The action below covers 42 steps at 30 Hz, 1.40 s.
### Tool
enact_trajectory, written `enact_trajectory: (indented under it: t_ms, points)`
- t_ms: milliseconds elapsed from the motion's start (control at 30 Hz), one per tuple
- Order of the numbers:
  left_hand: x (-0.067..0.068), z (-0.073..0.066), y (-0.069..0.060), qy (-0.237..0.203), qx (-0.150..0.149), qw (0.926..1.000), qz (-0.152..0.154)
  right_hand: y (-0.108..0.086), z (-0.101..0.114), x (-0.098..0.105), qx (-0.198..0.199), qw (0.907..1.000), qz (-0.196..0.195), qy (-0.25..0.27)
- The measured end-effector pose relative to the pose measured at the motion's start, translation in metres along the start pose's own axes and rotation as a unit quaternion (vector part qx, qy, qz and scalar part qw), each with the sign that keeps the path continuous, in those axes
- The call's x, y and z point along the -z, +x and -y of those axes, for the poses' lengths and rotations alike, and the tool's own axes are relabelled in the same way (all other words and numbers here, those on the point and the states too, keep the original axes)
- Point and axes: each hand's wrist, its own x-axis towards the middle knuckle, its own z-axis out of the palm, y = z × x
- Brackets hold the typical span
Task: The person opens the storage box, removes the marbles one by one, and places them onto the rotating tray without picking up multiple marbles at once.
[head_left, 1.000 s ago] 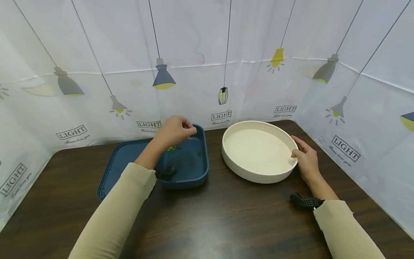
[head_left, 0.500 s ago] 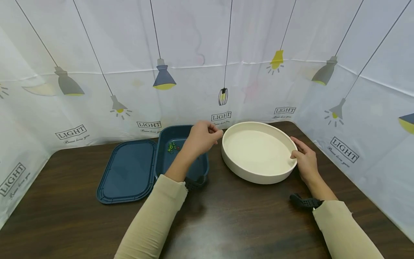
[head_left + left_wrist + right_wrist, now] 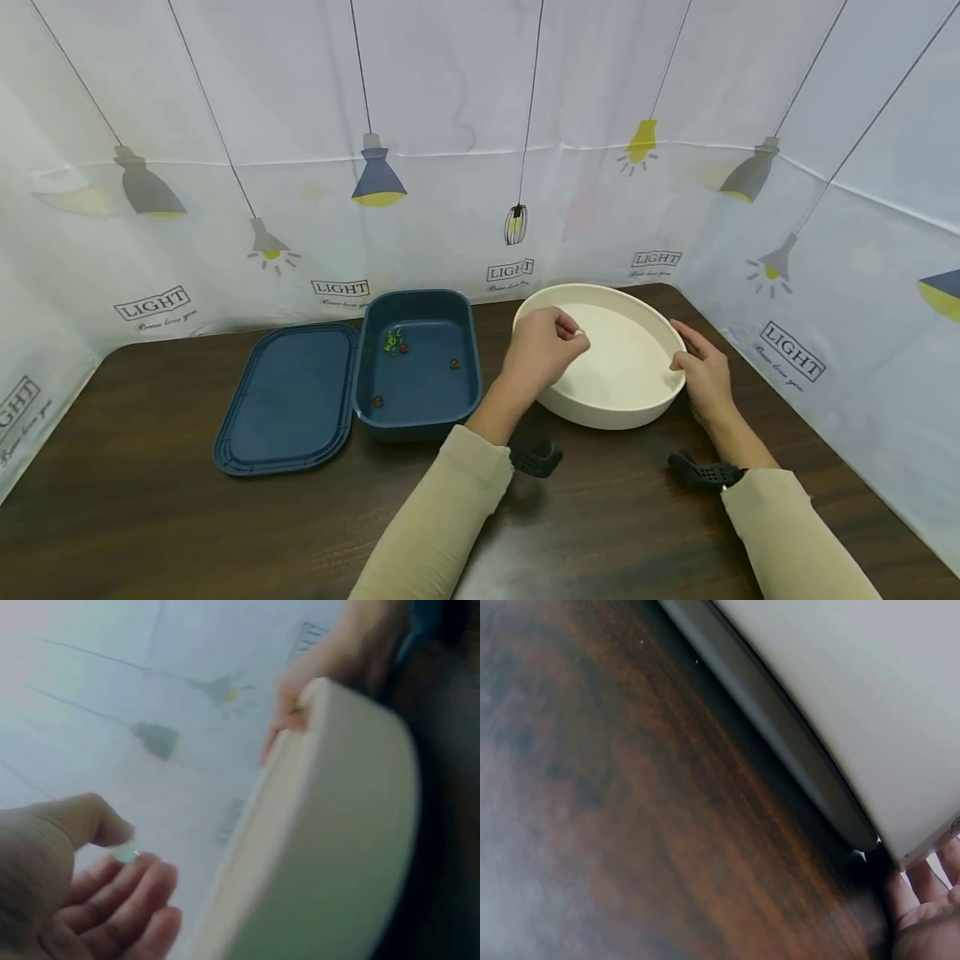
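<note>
Over the left part of the round cream tray (image 3: 615, 350), my left hand (image 3: 543, 350) pinches a small pale, clear piece (image 3: 126, 853) between thumb and fingers; the left wrist view shows it blurred. My right hand (image 3: 705, 371) grips the tray's right rim, thumb on the inside and fingers outside. The right wrist view shows those fingers (image 3: 926, 889) at the wall of the tray (image 3: 870, 697). The blue box (image 3: 420, 408), left of the tray, holds a small heap of green pieces (image 3: 392, 340) and several small brown pieces (image 3: 454, 364).
A flat blue lid (image 3: 288, 400) lies on the dark wooden table (image 3: 150, 467), left of the box. Behind the table and along its right side hangs a white curtain (image 3: 450, 100) printed with lamps.
My left hand has moved right, from above the blue box to over the cream tray, bringing the box's contents into view. My right hand has stayed on the rim.
</note>
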Motion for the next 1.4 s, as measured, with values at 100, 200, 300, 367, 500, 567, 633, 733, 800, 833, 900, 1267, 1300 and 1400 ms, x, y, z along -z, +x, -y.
enact_trajectory:
  t_ms: [100, 200, 300, 367, 500, 567, 633, 733, 800, 833, 900, 1267, 1300, 1400]
  points:
    - [-0.018, 0.008, 0.005, -0.012, -0.009, 0.9999, 0.006, -0.002, -0.001, 0.002, -0.003, 0.9999, -0.004, -0.013]
    - [-0.029, 0.019, 0.009, -0.015, -0.014, 0.9998, -0.001, -0.003, -0.001, 0.004, -0.004, 0.9997, -0.005, -0.024]
    - [-0.032, 0.025, 0.01, -0.02, -0.017, 0.9995, -0.016, -0.002, -0.001, 0.002, -0.003, 0.9998, -0.001, -0.022]
    - [-0.032, 0.027, 0.01, -0.017, -0.02, 0.9994, -0.024, -0.001, 0.0, 0.0, -0.004, 0.9998, 0.0, -0.021]
    - [-0.035, 0.028, 0.008, 0.061, -0.029, 0.9974, -0.024, 0.0, 0.001, -0.002, -0.002, 0.9996, 0.001, -0.026]
    - [-0.038, 0.028, 0.007, 0.134, -0.037, 0.9901, -0.021, 0.0, 0.001, -0.002, 0.0, 0.9995, 0.002, -0.032]
    - [-0.041, 0.028, 0.006, 0.194, -0.042, 0.98, -0.02, 0.0, 0.001, -0.003, 0.002, 0.9995, 0.003, -0.032]
    - [-0.045, 0.028, 0.005, 0.244, -0.042, 0.9688, -0.018, 0.0, 0.001, -0.004, 0.001, 0.9996, 0.0, -0.028]
    - [-0.047, 0.028, 0.005, 0.253, -0.038, 0.9666, -0.018, -0.001, 0.001, -0.003, 0.003, 0.9997, -0.003, -0.024]
    - [-0.048, 0.028, 0.005, 0.258, -0.035, 0.9654, -0.017, -0.001, 0.001, -0.003, 0.004, 0.9997, -0.004, -0.023]
    - [-0.05, 0.028, 0.005, 0.267, -0.032, 0.9631, -0.012, -0.003, 0.0, -0.002, 0.005, 0.9998, -0.004, -0.021]
    - [-0.051, 0.025, 0.004, 0.291, -0.015, 0.9565, 0.015, -0.004, -0.001, -0.001, 0.002, 0.9996, -0.003, -0.029]
    - [-0.051, 0.025, 0.004, 0.291, -0.015, 0.9564, 0.015, -0.004, 0.0, -0.001, 0.002, 0.9996, -0.003, -0.029]
    - [-0.051, 0.024, 0.005, 0.292, -0.012, 0.9563, 0.013, -0.003, 0.001, -0.001, 0.004, 0.9995, -0.004, -0.03]
